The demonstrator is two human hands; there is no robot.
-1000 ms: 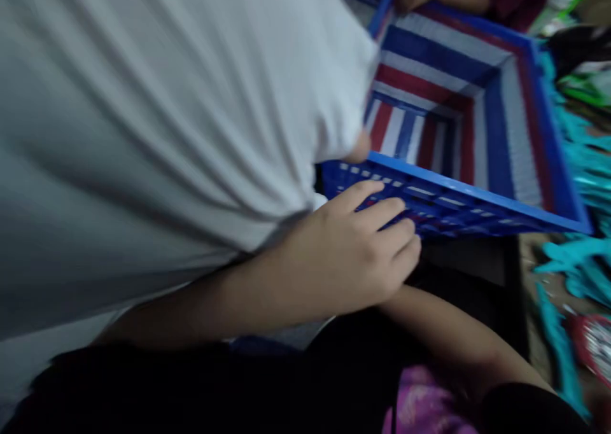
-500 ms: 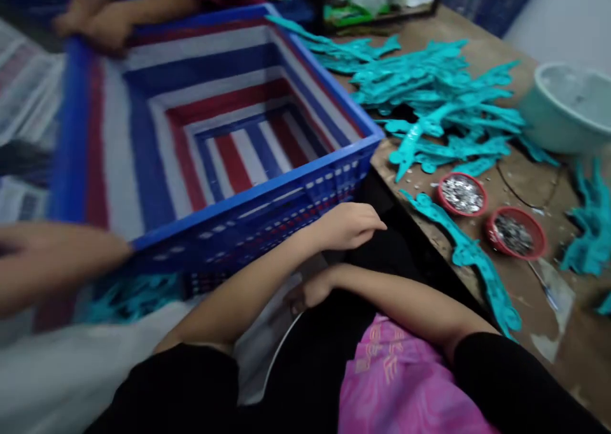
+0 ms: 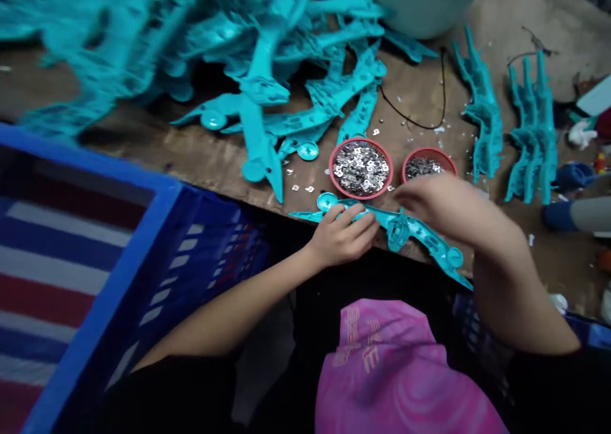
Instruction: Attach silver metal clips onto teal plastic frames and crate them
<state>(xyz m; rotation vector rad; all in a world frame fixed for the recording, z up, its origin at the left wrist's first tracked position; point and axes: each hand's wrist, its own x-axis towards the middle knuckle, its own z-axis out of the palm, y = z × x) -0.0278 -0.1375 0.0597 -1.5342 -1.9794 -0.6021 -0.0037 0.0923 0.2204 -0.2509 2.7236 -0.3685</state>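
Note:
My left hand [image 3: 344,235] is closed over the left portion of a long teal plastic part [image 3: 420,233] at the table's front edge. The part has a round disc near each end and pointed tips. Blurred, my right hand [image 3: 432,198] bends down above the part's right half, close to a small red basket [image 3: 428,156] of small metal pieces. Its fingertips are hidden, so what they hold cannot be seen. Left of it, a second red basket [image 3: 361,168] is full of small flat silvery metal clips.
A large heap of teal parts [image 3: 191,39] covers the table's left and back. More teal parts [image 3: 532,128] stand in a row at right. A pale tub [image 3: 424,4] is at the back. Blue crate [image 3: 157,192] with striped lining stands at lower left. Loose clips lie scattered.
My view has turned right towards the table. Both hands have moved from my lap to the teal part at the edge. The blue crate is now at far left.

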